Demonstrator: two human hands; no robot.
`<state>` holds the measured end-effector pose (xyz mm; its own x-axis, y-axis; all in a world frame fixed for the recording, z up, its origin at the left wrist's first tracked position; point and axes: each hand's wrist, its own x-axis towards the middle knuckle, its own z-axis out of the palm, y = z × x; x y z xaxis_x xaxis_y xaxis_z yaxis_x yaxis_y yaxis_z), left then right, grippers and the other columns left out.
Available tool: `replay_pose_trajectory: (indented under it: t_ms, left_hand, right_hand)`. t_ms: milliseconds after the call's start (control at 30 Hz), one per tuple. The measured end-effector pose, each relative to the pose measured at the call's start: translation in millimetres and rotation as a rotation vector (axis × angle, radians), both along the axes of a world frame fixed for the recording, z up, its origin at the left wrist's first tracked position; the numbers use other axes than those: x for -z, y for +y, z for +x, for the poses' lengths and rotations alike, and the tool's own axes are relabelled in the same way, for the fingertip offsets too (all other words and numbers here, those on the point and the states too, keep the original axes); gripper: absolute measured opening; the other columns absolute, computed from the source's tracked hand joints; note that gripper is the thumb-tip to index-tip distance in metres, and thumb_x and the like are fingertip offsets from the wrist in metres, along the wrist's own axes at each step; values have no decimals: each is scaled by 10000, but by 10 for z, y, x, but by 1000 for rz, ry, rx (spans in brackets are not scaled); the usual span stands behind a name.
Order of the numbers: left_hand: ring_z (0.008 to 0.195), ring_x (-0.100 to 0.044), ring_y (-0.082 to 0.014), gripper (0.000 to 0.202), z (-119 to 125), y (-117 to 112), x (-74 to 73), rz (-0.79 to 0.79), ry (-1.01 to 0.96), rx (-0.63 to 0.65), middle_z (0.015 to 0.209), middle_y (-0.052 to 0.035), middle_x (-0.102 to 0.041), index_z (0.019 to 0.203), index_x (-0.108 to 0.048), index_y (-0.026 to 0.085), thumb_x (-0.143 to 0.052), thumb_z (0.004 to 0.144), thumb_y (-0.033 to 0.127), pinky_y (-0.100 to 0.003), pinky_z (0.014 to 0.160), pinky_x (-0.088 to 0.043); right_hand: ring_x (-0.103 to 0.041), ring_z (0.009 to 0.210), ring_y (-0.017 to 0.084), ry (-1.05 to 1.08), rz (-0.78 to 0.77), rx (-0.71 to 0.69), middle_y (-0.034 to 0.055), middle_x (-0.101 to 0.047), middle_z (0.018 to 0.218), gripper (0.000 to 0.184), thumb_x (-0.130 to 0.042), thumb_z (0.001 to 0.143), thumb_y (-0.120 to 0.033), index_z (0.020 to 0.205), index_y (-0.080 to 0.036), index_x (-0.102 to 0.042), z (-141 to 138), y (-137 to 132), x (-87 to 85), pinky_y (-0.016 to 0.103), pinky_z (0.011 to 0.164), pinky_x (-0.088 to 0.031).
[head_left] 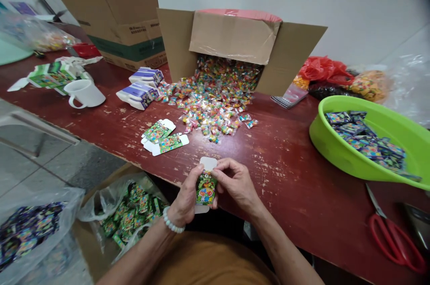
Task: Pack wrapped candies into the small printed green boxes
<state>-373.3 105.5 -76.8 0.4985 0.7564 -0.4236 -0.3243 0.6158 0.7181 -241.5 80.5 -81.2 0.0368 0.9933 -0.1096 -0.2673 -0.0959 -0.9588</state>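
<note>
A small green printed candy box [206,187] is held upright over the table's front edge, with white flaps sticking out at its top and bottom. My left hand [186,193] grips its left side, thumb near the top; a pale bead bracelet is on that wrist. My right hand [237,184] pinches the box's upper right edge, some fingers hidden behind it. Beyond my hands, flat green box blanks [171,142] lie overlapping on the table. Farther back, a heap of wrapped candies [215,110] spills out of a tipped cardboard carton [294,54].
On the right are a green basin [322,151] holding dark printed packets and red-handled scissors [393,236]. Purple box blanks [143,95] and a white mug [85,94] stand at the left. Below the table, bags hold green boxes [129,211] and purple boxes [32,229].
</note>
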Motion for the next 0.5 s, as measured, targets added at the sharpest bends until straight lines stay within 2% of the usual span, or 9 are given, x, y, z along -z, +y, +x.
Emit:
replay_pose_trajectory:
  t_ms: [67, 167, 267, 333, 433, 500]
  left_hand:
    - [384, -579, -168, 441, 4, 4, 11, 8, -2, 35, 616, -70, -655, 878, -627, 94, -472, 881, 507, -236, 362, -441]
    - [389, -584, -167, 465, 5, 16, 11, -5, -28, 94, 646, -72, -659, 995, -623, 91, -446, 905, 512, -240, 368, -453]
    - [402, -605, -191, 506, -1, 34, -5, -15, -81, 130, 690, -52, -662, 1239, -528, 162, -425, 922, 543, -259, 361, -465]
    - [404, -613, -206, 539, -7, 49, -22, -22, -95, 139, 691, -36, -657, 1337, -446, 215, -418, 925, 561, -275, 358, -475]
    - [391, -607, -198, 555, -9, 63, -51, -56, -85, 146, 676, -24, -650, 1366, -422, 237, -409, 929, 579, -276, 357, -484]
    - [379, -595, -182, 552, -1, 58, -63, -55, -71, 123, 669, -17, -648, 1355, -443, 238, -409, 929, 588, -264, 354, -481]
  right_hand:
    - [-497, 359, 86, 95, -25, 44, -74, -563, 621, 306, -758, 740, -386, 914, -231, -559, 9, 23, -10, 207, 340, -414]
    - [-490, 381, 66, 89, -36, 47, -59, -608, 692, 461, -802, 684, -365, 1069, -235, -585, 48, 56, -12, 191, 362, -407]
    - [-513, 415, 98, 11, -45, -52, -22, -620, 654, 316, -744, 738, -439, 940, -210, -662, 102, 59, -7, 228, 393, -437]
    - [-561, 493, 121, -69, 10, -39, 22, -673, 773, 242, -727, 759, -440, 836, -215, -684, 128, 51, -20, 256, 443, -472]
    - [-642, 725, 177, -190, 118, -20, 56, -696, 989, 163, -705, 793, -393, 802, -230, -706, 145, 46, -66, 300, 591, -529]
    - [-647, 860, 206, -248, 158, -23, 57, -698, 1010, 132, -671, 824, -355, 794, -232, -710, 143, 54, -95, 322, 679, -539]
